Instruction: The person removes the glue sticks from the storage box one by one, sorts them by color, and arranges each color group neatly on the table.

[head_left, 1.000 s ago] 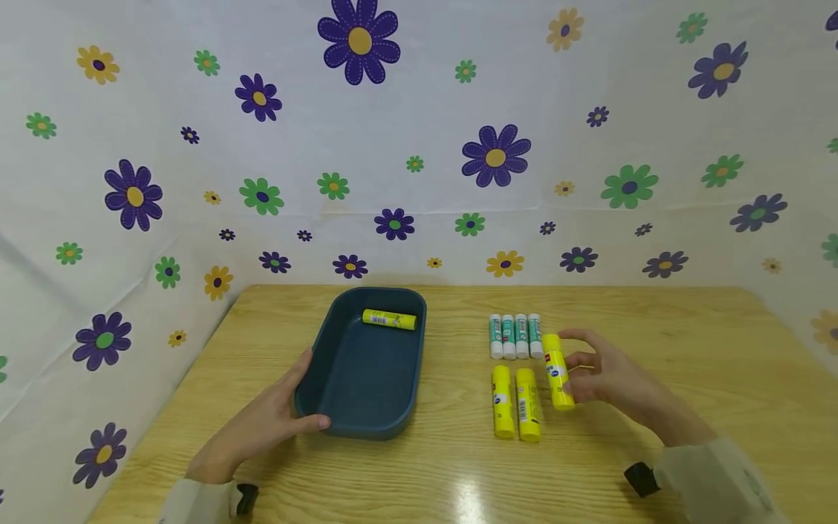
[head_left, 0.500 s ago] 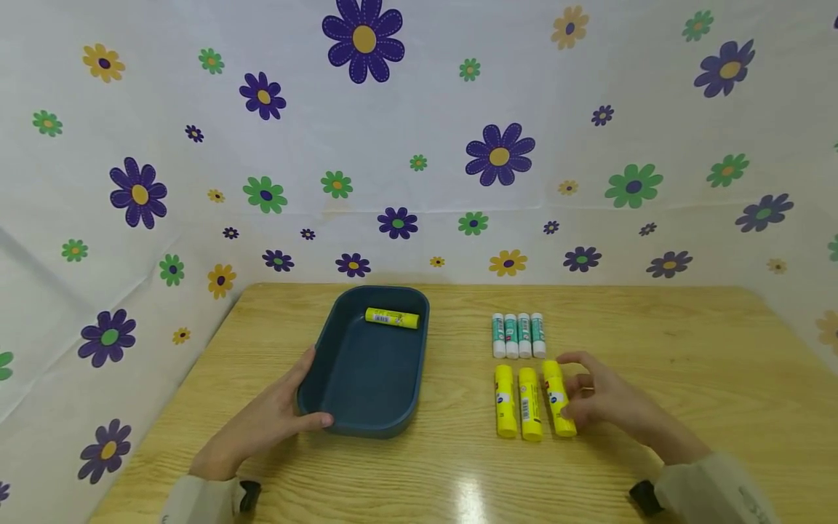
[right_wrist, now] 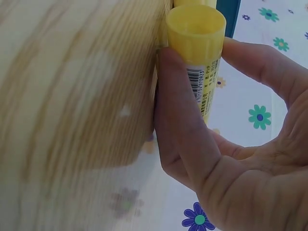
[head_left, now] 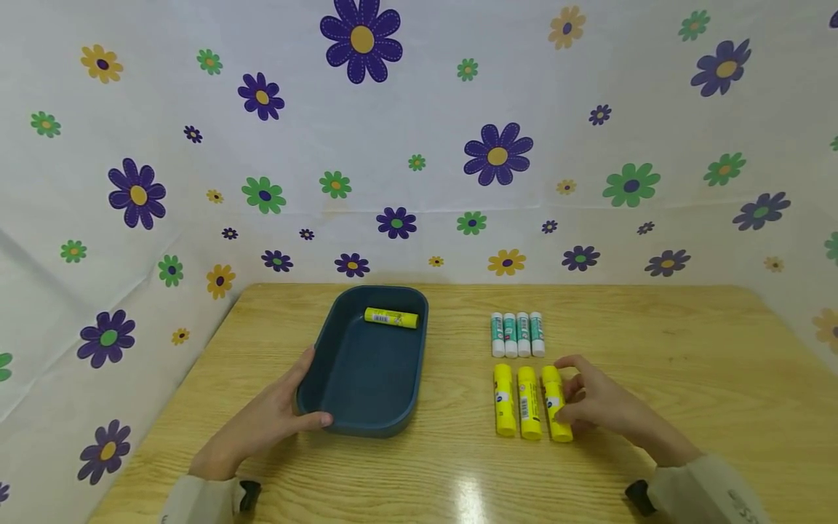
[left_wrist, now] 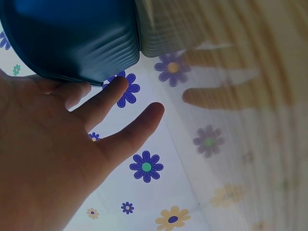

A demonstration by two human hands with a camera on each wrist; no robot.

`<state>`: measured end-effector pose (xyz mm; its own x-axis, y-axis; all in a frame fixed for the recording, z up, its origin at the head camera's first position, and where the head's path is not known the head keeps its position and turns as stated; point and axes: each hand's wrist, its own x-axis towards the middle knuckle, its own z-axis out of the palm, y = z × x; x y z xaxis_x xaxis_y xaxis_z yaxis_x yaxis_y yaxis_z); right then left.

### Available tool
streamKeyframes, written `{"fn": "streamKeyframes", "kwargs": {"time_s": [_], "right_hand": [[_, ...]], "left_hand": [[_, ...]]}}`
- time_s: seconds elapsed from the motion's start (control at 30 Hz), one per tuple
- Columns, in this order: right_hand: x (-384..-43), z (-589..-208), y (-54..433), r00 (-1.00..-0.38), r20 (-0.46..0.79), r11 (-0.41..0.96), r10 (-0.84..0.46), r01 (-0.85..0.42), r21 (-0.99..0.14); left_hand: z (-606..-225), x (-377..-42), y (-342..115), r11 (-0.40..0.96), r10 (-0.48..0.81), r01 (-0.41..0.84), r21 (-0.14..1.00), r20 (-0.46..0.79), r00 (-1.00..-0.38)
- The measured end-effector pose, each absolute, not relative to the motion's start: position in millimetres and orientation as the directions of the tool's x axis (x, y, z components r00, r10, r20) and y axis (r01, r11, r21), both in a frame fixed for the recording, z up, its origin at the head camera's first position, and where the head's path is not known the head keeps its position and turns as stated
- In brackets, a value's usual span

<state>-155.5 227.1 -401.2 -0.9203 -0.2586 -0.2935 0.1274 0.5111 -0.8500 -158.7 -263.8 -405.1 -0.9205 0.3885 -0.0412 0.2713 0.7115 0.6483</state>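
My right hand (head_left: 599, 399) holds a yellow glue stick (head_left: 551, 386) by its right side, the rightmost of three lying side by side on the table. In the right wrist view, the thumb and fingers curl about that glue stick's barrel (right_wrist: 197, 45). To its left lie a middle yellow glue stick (head_left: 529, 407) and a left one (head_left: 503, 404). A dark blue tray (head_left: 363, 429) stands at the left, with another yellow glue stick (head_left: 391, 318) lying inside near the back. My left hand (head_left: 262, 426) rests against the tray's near-left corner, its fingers extended in the left wrist view.
Several smaller white-and-green glue sticks (head_left: 517, 335) lie in a row behind the yellow ones. The wooden table (head_left: 655, 320) ends at the back against a flower-patterned cloth (head_left: 406, 131), which also hangs along the left side.
My right hand has lowered the yellow glue stick toward me and set it beside the other two, shifting it slightly left. My left hand stays at the tray.
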Motion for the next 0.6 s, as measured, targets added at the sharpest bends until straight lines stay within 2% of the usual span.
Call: {"fn": "streamKeyframes", "kwargs": {"time_s": [0.37,0.6], "right_hand": [[-157.3,-401.0,221.6,-0.926,-0.293,0.538,-0.237,0.126,-0.834],[-158.5,-401.7,217.8,-0.929,-0.297,0.556,-0.222,0.13,-0.821]], "left_hand": [[-408.3,-160.7,-264.7,0.664,0.397,0.24,0.708,-0.062,-0.916],[-408.2,-160.3,-263.7,0.667,0.396,0.239,0.705,-0.063,-0.916]]}}
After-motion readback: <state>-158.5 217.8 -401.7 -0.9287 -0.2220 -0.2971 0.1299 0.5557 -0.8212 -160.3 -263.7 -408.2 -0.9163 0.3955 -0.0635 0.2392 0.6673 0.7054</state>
